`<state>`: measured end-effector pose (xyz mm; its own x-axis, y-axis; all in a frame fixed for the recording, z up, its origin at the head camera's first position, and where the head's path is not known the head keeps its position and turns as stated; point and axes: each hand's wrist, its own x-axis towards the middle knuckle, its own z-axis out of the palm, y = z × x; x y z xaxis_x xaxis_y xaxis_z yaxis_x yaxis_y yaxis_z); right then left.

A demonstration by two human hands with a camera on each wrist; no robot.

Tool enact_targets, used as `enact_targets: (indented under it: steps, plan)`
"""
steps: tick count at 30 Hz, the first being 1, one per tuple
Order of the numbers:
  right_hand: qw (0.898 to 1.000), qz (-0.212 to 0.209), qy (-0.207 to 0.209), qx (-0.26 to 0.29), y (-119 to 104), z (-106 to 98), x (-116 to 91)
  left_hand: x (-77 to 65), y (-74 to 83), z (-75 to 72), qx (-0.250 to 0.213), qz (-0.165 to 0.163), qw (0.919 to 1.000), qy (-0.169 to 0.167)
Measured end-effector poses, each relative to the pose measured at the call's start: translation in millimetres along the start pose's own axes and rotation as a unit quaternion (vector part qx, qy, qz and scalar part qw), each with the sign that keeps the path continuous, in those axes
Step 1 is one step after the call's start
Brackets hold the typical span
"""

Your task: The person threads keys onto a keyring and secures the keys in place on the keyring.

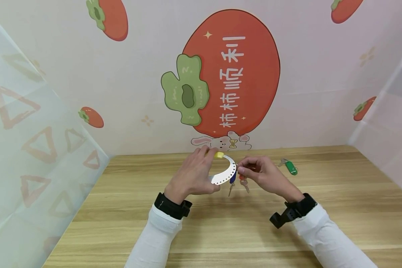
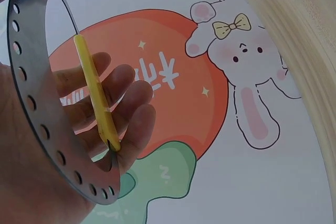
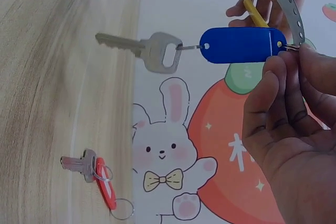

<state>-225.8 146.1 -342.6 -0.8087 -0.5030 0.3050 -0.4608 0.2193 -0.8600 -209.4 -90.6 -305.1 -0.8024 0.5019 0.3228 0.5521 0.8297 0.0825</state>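
My left hand holds a crescent-shaped metal plate with a row of holes along its outer edge. A yellow handle joins the plate's ends by wire, with fingers behind it in the left wrist view. My right hand pinches the small ring of a blue key tag between thumb and fingertips, right at the plate's rim. From the tag hangs a silver key. Whether the ring passes through a hole is hidden by the fingertips.
A red key tag with its key and a loose ring lies on the wooden table, beyond the hands. Right of it lies a green key tag with a key. A printed cloth backdrop rises behind the table.
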Motion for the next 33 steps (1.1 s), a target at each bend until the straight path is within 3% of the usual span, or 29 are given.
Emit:
enact_targets:
  steps: [10, 33]
  plan:
    - [1.0, -0.019, -0.005, 0.006, 1.5, 0.3, 0.1, 0.0, 0.0, 0.3, -0.012, 0.001, 0.9999, 0.009]
    - [0.999, 0.004, -0.044, 0.023, -1.4, -6.2, -1.9, 1.6, 2.0, 2.9, -0.002, 0.01, 0.9999, 0.003]
